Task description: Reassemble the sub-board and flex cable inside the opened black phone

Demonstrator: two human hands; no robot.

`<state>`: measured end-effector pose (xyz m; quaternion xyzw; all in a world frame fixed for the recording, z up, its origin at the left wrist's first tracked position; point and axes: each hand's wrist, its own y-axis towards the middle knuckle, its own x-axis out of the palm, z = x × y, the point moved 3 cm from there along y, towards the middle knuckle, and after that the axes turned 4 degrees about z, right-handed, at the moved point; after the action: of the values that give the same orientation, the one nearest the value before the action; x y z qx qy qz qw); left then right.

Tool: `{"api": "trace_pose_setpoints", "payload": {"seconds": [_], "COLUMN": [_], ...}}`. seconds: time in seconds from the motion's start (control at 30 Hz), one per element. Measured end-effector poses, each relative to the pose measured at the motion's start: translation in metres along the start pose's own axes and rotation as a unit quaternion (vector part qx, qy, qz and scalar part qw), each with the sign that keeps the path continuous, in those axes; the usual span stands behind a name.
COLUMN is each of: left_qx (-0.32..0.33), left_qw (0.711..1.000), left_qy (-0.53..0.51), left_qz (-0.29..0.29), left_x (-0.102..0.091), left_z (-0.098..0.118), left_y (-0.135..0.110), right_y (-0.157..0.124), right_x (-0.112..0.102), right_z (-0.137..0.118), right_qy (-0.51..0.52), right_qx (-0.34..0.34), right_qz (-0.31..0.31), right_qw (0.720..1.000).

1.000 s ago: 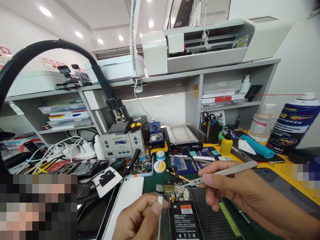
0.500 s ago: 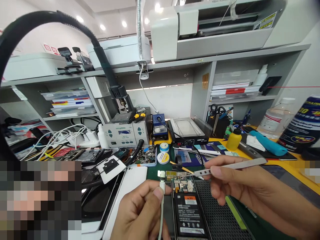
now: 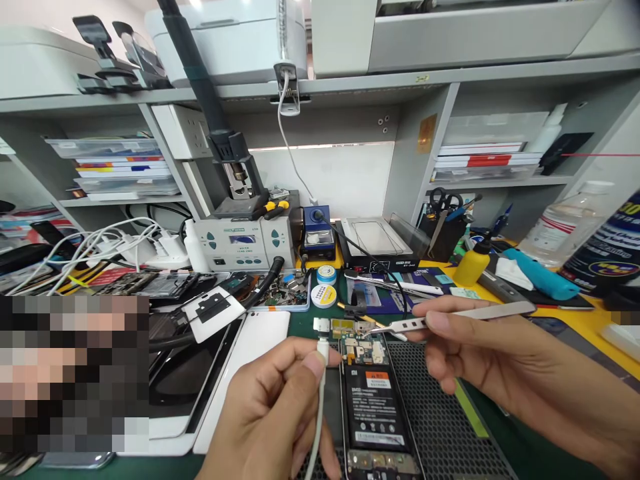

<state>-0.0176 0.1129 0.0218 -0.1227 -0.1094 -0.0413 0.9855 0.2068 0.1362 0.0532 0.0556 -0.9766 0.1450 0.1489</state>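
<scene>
Evidently held for close work: left hand (image 3: 280, 400) pinched, thumb against forefinger, on one white cable (image 3: 314, 440), its plug end (image 3: 323, 350) upright just beside the one opened phone (image 3: 375, 407), likely to keep it in sight. Right hand (image 3: 490, 347), fingers curled, pinches one pair of tweezers (image 3: 450, 317), slanted so the tip reaches the phone's top end (contact: cannot tell). Phone lies between both hands, on one perforated mat (image 3: 445, 427). Two round tins (image 3: 324, 296) beyond; one yellow bottle (image 3: 471, 268), right.

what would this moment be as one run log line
left hand: holding white cable | right hand: holding tweezers, tips near circuit board | phone: between hands, battery exposed
</scene>
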Motion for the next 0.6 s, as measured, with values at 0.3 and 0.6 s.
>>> {"api": "trace_pose_setpoints", "payload": {"seconds": [0.3,0.6], "left_qx": [-0.011,-0.025], "left_qw": [1.0,0.999], "left_qy": [-0.007,-0.026], "left_qz": [-0.008,-0.003], "left_x": [-0.0024,-0.0018], "left_z": [0.0015,0.0026], "left_y": [0.0022,0.002], "right_y": [0.0006,0.0028], "right_x": [-0.0005,0.0034], "right_z": [0.0029,-0.0004], "right_qy": [-0.003,-0.001], "right_qx": [0.0,0.005], "right_qz": [-0.004,0.023], "right_qw": [1.0,1.0]}}
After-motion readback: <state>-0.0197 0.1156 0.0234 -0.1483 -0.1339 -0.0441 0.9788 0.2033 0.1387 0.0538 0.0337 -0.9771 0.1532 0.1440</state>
